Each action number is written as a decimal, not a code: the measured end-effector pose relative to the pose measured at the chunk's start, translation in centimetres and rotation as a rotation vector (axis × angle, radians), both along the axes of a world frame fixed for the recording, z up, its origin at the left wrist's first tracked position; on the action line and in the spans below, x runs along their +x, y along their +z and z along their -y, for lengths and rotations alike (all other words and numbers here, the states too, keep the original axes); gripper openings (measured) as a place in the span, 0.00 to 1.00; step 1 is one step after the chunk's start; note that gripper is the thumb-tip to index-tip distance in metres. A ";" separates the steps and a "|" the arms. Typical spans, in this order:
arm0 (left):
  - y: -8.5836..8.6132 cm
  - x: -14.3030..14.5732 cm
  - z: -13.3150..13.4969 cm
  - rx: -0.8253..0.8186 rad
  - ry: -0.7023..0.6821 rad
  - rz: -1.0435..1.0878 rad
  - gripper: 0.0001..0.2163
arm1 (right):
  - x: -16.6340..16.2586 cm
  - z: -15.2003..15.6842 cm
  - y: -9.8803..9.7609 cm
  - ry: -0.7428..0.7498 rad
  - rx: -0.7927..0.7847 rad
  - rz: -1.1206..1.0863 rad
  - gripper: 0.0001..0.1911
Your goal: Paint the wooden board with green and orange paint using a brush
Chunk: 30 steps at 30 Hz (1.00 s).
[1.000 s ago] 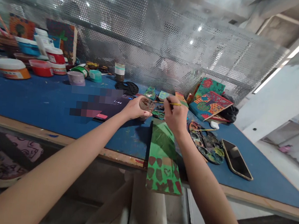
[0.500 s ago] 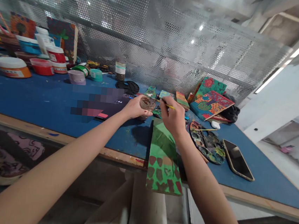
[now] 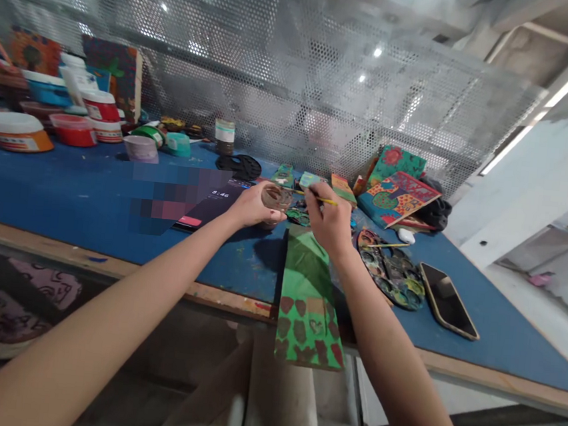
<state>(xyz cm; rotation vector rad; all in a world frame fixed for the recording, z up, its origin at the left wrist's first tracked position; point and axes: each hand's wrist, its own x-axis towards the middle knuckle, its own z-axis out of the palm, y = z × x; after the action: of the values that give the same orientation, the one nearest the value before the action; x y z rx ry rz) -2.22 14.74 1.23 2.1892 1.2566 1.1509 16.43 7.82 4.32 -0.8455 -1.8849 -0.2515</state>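
Note:
My left hand [image 3: 253, 207] is wrapped round a small clear jar [image 3: 276, 199] with brownish contents, tilted a little above the table. Pinched in my right hand [image 3: 327, 214] is a thin yellow paintbrush [image 3: 326, 200], its tip pointing left to the jar's rim. Whether the tip touches the jar I cannot tell. Below my right hand lies a green painted board [image 3: 309, 269] with brown patches, its near end jutting past the table edge. To the right of my right forearm is a round paint palette [image 3: 391, 270] with another thin brush [image 3: 389, 245] across it.
A phone [image 3: 449, 300] lies on the blue table [image 3: 90, 188] at right; a dark-screened tablet [image 3: 209, 202] is left of the jar. Paint tubs [image 3: 18, 132] crowd the far left. Painted panels [image 3: 398, 200] lean at back right, before a perforated metal screen [image 3: 277, 72].
The whole view has shifted slightly, so things sit a little further left. Both hands keep their holds on the jar and the paintbrush, with little other movement.

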 end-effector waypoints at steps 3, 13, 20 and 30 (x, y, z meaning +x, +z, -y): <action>0.2 0.0 0.3 0.003 0.002 -0.003 0.15 | 0.1 -0.1 -0.1 0.015 -0.015 -0.016 0.10; 0.5 0.1 0.8 0.005 0.043 0.003 0.15 | 0.4 -0.4 -0.2 0.006 -0.019 -0.087 0.11; 0.5 0.1 0.8 0.001 0.037 0.006 0.15 | 0.5 -0.4 0.0 -0.003 -0.012 -0.090 0.11; 0.5 0.1 0.8 0.003 0.039 -0.001 0.15 | 0.6 -0.1 0.2 -0.009 -0.002 -0.092 0.10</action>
<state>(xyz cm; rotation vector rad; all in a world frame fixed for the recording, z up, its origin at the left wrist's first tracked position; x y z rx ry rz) -2.17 13.92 1.74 2.1763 1.3050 1.1672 17.08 7.97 4.47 -0.8525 -1.7966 -0.2131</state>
